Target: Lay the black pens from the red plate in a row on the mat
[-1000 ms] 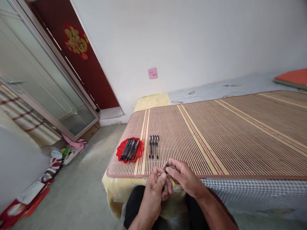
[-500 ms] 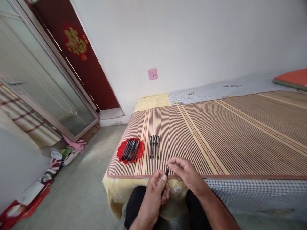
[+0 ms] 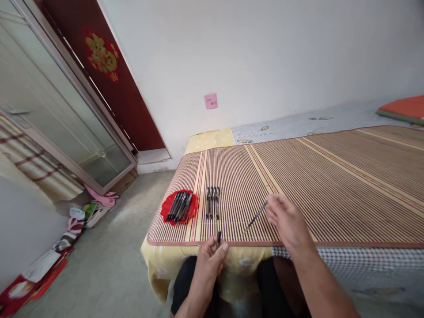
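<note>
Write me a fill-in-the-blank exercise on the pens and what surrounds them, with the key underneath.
The left hand grips a short piece whose colour is ____.
The row of pens on the striped mat numbers ____.
The wavy-edged dish under the heaped pens is coloured ____.
The small square note on the white wall is coloured ____.

Missing words: black; four; red; pink.

1. We see slatted, matt, wood-like strips forming the striped mat (image 3: 232,176).
2. We see glossy, frosted-looking glass in the door (image 3: 82,123).
3. We note smooth plastic-looking black pens (image 3: 212,203).
</note>
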{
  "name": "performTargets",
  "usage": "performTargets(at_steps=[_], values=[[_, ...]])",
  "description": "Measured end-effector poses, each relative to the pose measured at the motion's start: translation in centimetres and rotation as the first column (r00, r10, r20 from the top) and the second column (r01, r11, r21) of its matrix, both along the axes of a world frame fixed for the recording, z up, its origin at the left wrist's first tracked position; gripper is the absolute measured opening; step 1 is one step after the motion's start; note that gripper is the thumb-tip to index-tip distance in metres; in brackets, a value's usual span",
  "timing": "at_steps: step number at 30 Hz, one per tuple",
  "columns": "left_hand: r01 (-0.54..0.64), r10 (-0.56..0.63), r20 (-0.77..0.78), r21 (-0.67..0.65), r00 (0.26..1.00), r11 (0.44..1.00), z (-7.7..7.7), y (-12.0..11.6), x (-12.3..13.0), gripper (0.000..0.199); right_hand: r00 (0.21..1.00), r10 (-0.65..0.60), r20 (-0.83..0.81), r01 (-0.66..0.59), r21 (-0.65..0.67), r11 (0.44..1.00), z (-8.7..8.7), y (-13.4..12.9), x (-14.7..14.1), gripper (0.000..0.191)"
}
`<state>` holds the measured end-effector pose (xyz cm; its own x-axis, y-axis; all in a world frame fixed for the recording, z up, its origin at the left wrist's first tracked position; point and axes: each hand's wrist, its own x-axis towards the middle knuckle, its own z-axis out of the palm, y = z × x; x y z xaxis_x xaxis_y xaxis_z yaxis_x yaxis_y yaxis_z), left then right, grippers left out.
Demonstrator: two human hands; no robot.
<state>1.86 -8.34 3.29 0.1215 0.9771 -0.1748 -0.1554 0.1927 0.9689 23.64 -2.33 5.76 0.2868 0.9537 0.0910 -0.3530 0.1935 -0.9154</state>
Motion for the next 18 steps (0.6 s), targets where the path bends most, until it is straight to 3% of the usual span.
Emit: performTargets(at_steps=[3,5,8,12,14,18], values=[[0.003,-0.004,0.024,0.043,1.000,0.999,1.1,0.6,1.1,0.045,0.962,0.257,0.094,-0.249,-0.095,0.964,-1.5,-1.0,-2.9,0.040],[0.038,-0.040,0.042,0.049,0.998,0.998,1.5,0.9,1.5,0.041,0.934,0.340,0.114,-0.327,-0.119,0.938,-2.4,-1.4,-4.5,0.042],[0.025,-0.027,0.061,0.027,0.998,0.999,1.4,1.0,1.5,0.038,0.924,0.376,-0.064,-0.381,-0.130,0.915,-3.3,-1.2,-5.6,0.042],[-0.083,0.083,0.090,0.000,0.993,0.997,0.7,1.1,1.0,0.046,0.850,0.299,-0.433,-0.392,-0.144,0.909,-4.3,-0.7,-5.2,0.036],[-0.103,0.104,0.106,-0.008,0.989,0.995,0.5,1.1,0.9,0.049,0.821,0.309,-0.480,-0.417,-0.134,0.899,-4.7,-0.8,-4.9,0.036],[-0.066,0.065,0.103,0.004,0.993,0.998,0.3,1.1,0.9,0.045,0.810,0.409,-0.420,-0.485,-0.091,0.870,-4.5,-1.5,-4.9,0.036]])
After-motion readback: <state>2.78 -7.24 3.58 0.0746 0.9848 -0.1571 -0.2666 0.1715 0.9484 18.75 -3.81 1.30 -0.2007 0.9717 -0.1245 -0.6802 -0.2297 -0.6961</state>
